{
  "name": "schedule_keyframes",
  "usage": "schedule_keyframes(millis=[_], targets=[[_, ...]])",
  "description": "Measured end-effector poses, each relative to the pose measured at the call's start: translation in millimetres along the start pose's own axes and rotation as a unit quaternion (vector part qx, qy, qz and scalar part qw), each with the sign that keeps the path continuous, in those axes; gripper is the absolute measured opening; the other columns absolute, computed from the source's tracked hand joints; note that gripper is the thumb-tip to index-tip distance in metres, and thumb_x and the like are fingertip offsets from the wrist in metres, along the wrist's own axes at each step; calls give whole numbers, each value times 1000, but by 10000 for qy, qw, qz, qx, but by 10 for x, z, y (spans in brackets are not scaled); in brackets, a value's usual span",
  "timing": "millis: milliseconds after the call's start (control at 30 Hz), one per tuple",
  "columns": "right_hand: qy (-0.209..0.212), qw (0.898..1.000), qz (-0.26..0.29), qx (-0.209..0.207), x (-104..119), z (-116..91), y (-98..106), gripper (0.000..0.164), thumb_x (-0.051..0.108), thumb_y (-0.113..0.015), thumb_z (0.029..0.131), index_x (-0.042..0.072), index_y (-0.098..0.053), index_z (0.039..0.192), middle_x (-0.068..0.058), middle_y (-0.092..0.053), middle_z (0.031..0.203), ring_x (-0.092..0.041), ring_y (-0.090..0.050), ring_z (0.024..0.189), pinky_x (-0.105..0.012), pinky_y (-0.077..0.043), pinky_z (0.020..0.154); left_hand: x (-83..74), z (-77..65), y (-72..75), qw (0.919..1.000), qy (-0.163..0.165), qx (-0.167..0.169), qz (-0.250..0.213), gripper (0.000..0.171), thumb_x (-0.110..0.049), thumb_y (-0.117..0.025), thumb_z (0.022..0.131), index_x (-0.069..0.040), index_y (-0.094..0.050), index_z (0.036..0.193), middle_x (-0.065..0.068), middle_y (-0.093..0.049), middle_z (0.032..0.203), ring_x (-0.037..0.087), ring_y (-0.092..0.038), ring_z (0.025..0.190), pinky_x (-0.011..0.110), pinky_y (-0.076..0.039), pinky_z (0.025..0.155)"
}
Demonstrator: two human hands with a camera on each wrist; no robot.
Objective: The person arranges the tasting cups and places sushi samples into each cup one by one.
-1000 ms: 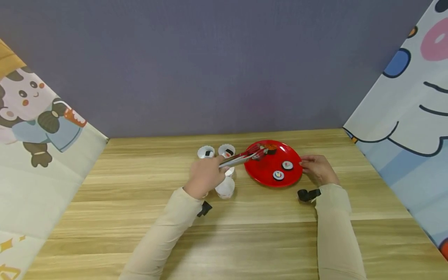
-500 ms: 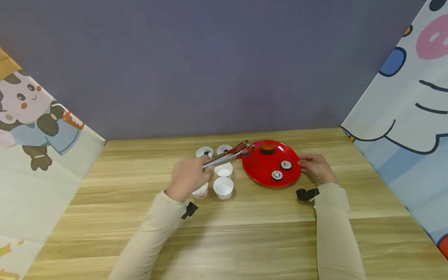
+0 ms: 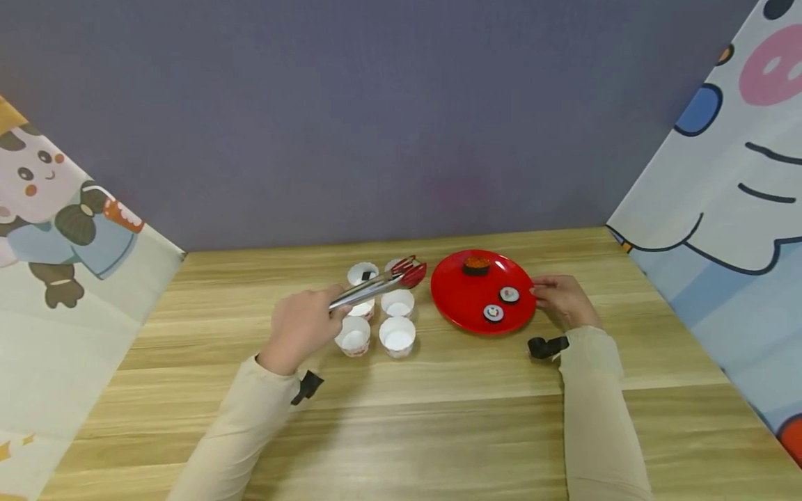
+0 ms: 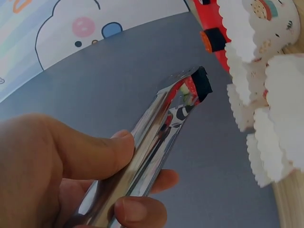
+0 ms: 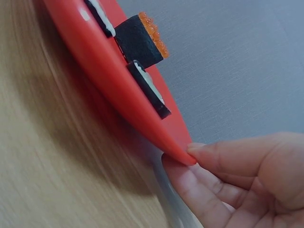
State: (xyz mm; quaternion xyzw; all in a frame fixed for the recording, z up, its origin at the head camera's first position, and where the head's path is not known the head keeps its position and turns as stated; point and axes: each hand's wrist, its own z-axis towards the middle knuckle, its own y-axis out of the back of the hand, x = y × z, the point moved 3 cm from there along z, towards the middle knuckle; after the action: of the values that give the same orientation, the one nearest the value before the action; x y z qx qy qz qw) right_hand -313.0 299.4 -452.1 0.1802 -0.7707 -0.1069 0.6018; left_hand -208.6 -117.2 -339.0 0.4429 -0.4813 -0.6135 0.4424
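Note:
My left hand (image 3: 307,327) grips metal tongs (image 3: 366,291) with red tips, held over the white paper cups (image 3: 397,335). Between the tips in the left wrist view is a sushi roll piece (image 4: 201,84), its dark wrapper and red and green filling partly showing. My right hand (image 3: 567,300) pinches the rim of a red plate (image 3: 454,299) between thumb and fingers. On that plate lie an orange-roe sushi (image 3: 476,266) and two round sushi rolls (image 3: 493,313).
Several cups stand in two columns left of the plate; the tongs partly hide the back ones. The back-left cup (image 3: 362,268) contains a dark-banded piece. A grey panel (image 3: 401,125) rises behind the wooden table (image 3: 470,410), with cartoon-printed sheets on both sides.
The tongs have moved left with my left hand, from over the plate's back-left part to over the cups, carrying a roll piece. My right hand stays at the plate rim.

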Motion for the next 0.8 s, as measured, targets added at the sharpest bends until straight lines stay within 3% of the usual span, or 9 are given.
schedule_keyframes(millis=[433, 800], targets=[[-15, 9999, 130, 11, -20, 19, -17, 43, 4, -49, 95, -16, -40, 132, -31, -47, 128, -1, -60, 77, -21, -52, 75, 234, -195, 72, 10000, -2, -89, -32, 19, -31, -61, 89, -17, -66, 100, -1, -48, 55, 16, -40, 46, 32, -30, 39], [38, 9998, 180, 25, 3, 1, -10, 43, 4, -48, 95, -16, -40, 131, -30, -47, 127, 0, -60, 77, -20, -52, 75, 401, -332, 159, 9996, 237, -178, 16, 17, -31, -61, 89, -17, -65, 98, 0, -48, 56, 18, -42, 48, 34, -30, 40]])
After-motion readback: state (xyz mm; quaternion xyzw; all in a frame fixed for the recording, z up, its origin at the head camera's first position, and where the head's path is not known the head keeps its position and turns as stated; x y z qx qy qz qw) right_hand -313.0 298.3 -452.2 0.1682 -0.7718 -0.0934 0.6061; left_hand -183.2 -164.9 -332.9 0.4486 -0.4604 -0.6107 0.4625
